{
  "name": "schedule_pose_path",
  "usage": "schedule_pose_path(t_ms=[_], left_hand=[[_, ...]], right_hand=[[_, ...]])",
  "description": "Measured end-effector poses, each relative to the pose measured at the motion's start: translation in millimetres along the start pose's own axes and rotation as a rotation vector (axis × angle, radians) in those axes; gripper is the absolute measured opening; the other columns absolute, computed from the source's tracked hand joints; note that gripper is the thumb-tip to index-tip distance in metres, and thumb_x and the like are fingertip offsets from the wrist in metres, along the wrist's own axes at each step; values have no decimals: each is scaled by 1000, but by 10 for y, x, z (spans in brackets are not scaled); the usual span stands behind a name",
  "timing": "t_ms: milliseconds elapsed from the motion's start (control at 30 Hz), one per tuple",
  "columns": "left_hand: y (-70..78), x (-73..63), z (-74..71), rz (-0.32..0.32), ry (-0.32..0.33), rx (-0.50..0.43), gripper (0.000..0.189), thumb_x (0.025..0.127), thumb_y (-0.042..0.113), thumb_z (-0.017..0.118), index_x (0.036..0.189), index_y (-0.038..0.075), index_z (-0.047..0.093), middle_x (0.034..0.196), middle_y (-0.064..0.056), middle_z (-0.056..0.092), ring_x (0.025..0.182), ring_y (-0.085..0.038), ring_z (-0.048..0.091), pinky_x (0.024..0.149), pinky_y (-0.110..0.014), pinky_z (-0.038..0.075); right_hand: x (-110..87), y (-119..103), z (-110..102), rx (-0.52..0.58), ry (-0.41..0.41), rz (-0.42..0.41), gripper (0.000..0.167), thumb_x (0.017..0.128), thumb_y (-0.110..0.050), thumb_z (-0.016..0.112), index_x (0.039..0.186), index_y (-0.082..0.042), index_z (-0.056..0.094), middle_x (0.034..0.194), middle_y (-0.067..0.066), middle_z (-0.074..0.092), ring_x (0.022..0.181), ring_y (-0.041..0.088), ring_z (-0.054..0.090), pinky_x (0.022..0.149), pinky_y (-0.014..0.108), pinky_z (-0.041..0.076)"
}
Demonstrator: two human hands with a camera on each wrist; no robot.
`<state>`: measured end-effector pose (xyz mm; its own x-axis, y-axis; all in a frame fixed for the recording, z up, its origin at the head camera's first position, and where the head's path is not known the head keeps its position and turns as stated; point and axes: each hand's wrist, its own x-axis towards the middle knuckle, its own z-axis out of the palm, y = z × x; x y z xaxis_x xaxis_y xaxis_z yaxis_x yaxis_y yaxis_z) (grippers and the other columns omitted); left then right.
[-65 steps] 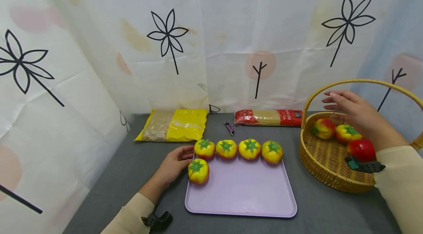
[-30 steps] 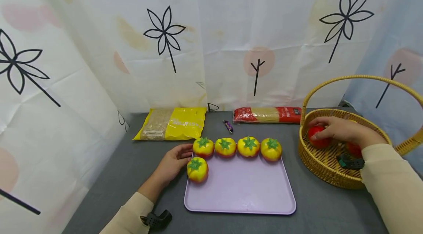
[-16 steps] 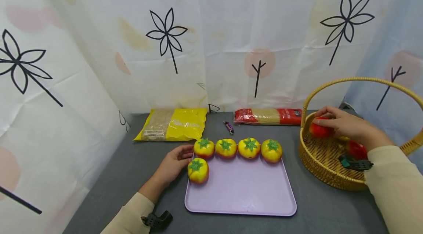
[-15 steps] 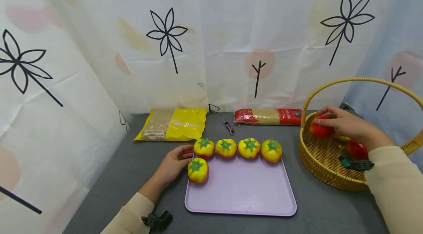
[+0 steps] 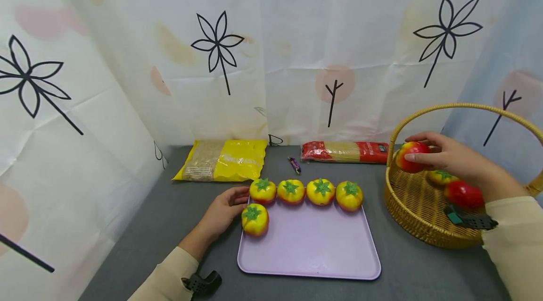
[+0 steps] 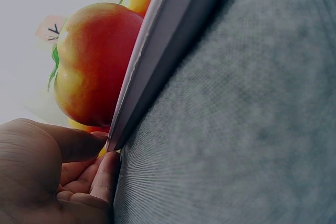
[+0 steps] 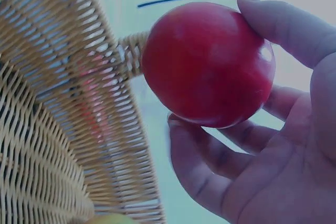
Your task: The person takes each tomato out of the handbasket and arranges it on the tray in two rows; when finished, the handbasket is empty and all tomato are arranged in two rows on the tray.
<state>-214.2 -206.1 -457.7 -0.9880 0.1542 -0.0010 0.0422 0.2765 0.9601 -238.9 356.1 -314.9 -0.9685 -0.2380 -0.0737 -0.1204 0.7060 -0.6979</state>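
I had the right hand (image 5: 458, 162) gripping the red fruit (image 7: 207, 64) near the basket (image 5: 413, 226) handle (image 5: 462, 105), left hand (image 5: 222, 209) pinching the tray (image 5: 318, 249); lifting clear, grip light, seemed best, smooth red end facing the right wrist view, crown hidden, near-round, no clear long axis.

rough wicker basket (image 5: 417, 204) — smooth, glossy fruit (image 7: 207, 64) — smooth plastic-looking tray (image 5: 314, 244), matt cloth (image 6: 236, 129)

Basket (image 5: 407, 221) handle (image 5: 462, 105): L end just beside fruit (image 5: 412, 157) in R hand (image 5: 458, 160), obstacle toward tray (image 5: 314, 244). Table (image 5: 377, 225) strip betw. basket & tray: open passage. Tray: back edge blocked by four fruits (image 5: 291, 192), back L side by fifth fruit (image 5: 255, 220) + L hand (image 5: 225, 209); front & R area free.
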Motion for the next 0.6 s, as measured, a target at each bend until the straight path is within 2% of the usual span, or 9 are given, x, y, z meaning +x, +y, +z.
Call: schedule_pose_path(t_ms=[100,233,400,600], left_hand=[[2,-3,-1,-1,0,1,46,103,-3,69,148,-4,61,138,-17,69,128,-36,64,110,-50,52],[-11,1,-5,-16,4,-4,46,103,-3,69,148,-2,62,137,-13,70,128,-33,65,111,-50,52],[-28,15,-10,-21,0,-7,46,103,-3,69,148,-1,62,136,-12,70,128,-32,65,111,-50,51],[-26,19,-14,-15,-4,-14,46,103,-3,70,148,-1,62,137,-13,69,128,-33,65,111,-50,51]], right_hand=[[-55,-59,9,-29,12,-27,68,111,-38,63,162,0,38,149,31,48,129,51,50,89,45,56],[-110,-121,50,-32,30,-83,64,109,-30,68,160,0,41,149,28,49,128,48,54,85,35,56],[-157,-213,167,24,12,-142,64,107,-22,72,159,-1,41,148,25,49,129,47,54,85,27,57],[-193,-396,391,87,-3,-226,60,102,-15,79,151,-2,46,142,22,56,127,43,54,87,26,59]])
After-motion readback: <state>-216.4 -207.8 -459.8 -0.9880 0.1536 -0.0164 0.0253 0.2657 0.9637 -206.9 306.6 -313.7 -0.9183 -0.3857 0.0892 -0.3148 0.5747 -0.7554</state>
